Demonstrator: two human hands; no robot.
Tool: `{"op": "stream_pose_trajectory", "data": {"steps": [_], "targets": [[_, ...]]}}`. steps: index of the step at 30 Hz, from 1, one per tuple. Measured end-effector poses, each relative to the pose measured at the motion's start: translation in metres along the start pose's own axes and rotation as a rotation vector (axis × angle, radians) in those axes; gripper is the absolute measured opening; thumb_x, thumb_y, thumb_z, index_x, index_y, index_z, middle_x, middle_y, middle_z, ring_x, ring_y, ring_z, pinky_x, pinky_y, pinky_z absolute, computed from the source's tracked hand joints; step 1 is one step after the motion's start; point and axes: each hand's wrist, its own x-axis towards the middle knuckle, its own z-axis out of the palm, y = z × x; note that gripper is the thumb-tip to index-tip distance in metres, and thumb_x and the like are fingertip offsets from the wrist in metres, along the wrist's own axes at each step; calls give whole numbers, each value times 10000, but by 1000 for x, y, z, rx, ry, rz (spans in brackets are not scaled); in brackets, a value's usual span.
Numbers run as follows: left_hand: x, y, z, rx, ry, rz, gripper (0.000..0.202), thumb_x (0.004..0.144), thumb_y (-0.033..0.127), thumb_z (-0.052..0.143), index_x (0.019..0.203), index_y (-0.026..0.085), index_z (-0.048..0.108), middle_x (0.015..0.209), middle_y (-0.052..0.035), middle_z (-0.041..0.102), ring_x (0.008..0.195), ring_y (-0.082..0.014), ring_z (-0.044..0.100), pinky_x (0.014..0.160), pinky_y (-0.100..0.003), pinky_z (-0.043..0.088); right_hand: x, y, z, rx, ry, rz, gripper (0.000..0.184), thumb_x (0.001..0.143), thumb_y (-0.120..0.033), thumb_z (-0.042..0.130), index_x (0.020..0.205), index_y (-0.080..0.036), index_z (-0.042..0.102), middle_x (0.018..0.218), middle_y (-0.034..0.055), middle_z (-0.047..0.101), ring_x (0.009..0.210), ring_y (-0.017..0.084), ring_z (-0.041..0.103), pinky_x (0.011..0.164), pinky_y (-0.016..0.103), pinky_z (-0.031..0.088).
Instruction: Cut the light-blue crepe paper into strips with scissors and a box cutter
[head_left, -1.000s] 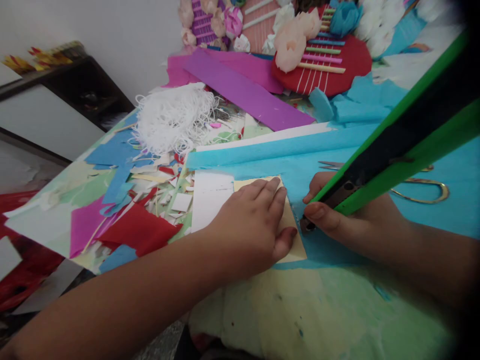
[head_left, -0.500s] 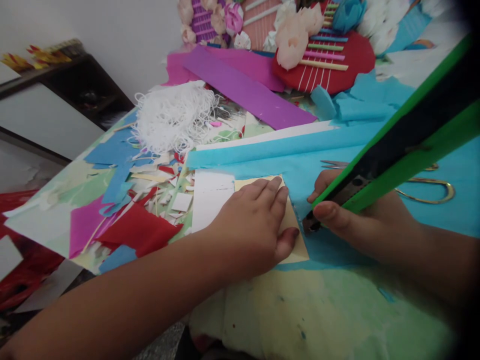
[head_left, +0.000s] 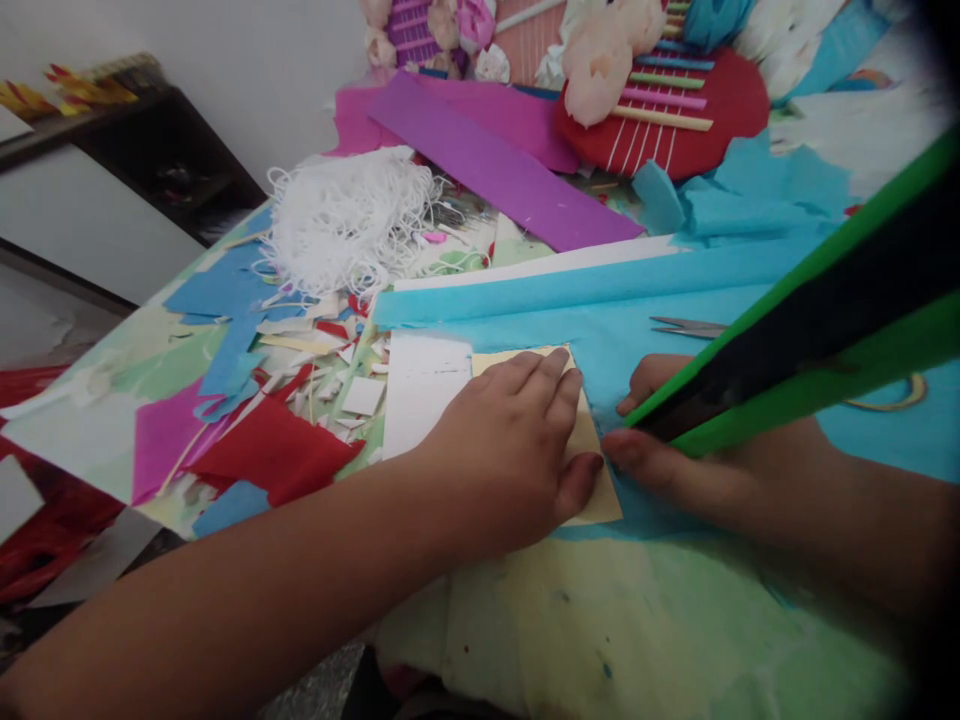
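My left hand (head_left: pixel 517 450) lies flat with its fingers together on a pale yellow card (head_left: pixel 587 428). Under the card is light blue paper (head_left: pixel 517 310), and a white sheet (head_left: pixel 424 400) shows at its left. My right hand (head_left: pixel 750 475) grips a green-and-black stapler (head_left: pixel 810 310) low down, thumb and fingers on opposite sides. Its lower end is by the card's right edge, hidden by my thumb. Behind the stapler lie scissors (head_left: pixel 686 327), partly covered by it.
A tangled heap of white string (head_left: pixel 345 225) sits beyond my left arm. Paper scraps (head_left: pixel 281 450) litter the left side. Purple strips (head_left: pixel 510 165) and a red decorated disc (head_left: pixel 739 110) with paper flowers lie at the back. A shelf (head_left: pixel 180 150) stands far left.
The stapler has tipped lower and its lower end, visible before, is covered by my right thumb. My thumb has come closer to the card. The left hand stays on the card.
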Motion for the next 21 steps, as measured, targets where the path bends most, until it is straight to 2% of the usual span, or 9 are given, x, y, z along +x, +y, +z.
{"op": "stream_pose_trajectory", "data": {"steps": [4,7,11,21], "targets": [[0,0,-1,10,-11,8,564,813,392,353,1220,4,390,1279,-181,413,1226,-286,287,1013,-431,237,0,0,0,34,-26,-30,263,743,-408,524,593,-209,437,443,-50,361,441,99,379,457,240,289],[0,1,-1,4,16,-11,535,829,385,342,1216,20,402,1299,-179,389,1226,-281,290,1008,-434,241,0,2,0,62,34,34,344,758,-478,472,563,-198,426,485,-25,424,449,99,395,433,241,296],[0,3,-3,-6,21,-37,529,821,395,374,1200,29,423,1302,-187,382,1217,-282,309,1000,-426,260,2,2,0,108,90,118,439,754,-554,428,507,-196,371,493,-4,433,461,109,419,427,252,314],[-1,1,0,6,24,-15,556,835,395,305,1220,4,394,1316,-184,363,1230,-276,289,1025,-418,216,0,0,2,62,2,105,295,752,-401,487,558,-190,418,461,-41,424,426,81,392,394,216,294]]}}
